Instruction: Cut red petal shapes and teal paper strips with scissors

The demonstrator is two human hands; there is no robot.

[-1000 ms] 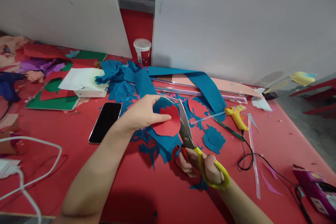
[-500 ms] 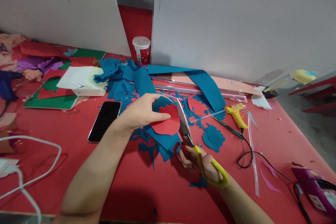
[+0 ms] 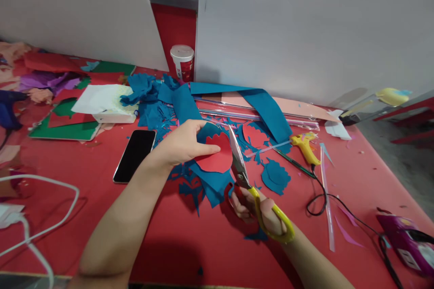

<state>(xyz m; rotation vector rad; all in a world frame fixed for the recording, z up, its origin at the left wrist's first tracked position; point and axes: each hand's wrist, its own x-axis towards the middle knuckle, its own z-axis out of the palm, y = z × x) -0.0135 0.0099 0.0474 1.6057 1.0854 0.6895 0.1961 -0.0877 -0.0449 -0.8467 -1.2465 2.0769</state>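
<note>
A red scalloped paper piece point(image 3: 217, 161) is pinched by my left hand point(image 3: 185, 144), thumb on top. Dark blue crepe paper point(image 3: 207, 132) shows just behind it, at the far side of the same grip. My right hand point(image 3: 252, 207) grips scissors point(image 3: 241, 176) with one yellow and one red handle loop. Their blades point away from me along the right edge of the red piece; whether they touch the paper I cannot tell. Beneath my hands lie blue paper scraps point(image 3: 213, 192). A cut blue scalloped piece point(image 3: 275, 176) rests to the right, and another red one point(image 3: 254, 135) lies beyond the blades.
A black-screened phone point(image 3: 134, 156) lies left of my forearm. Farther right are a yellow glue gun point(image 3: 307, 148) with a looping cord and a purple device point(image 3: 405, 239). A lidded paper cup point(image 3: 183, 61) stands at the back by white panels point(image 3: 305, 22). White cables point(image 3: 50, 180) cross the left side.
</note>
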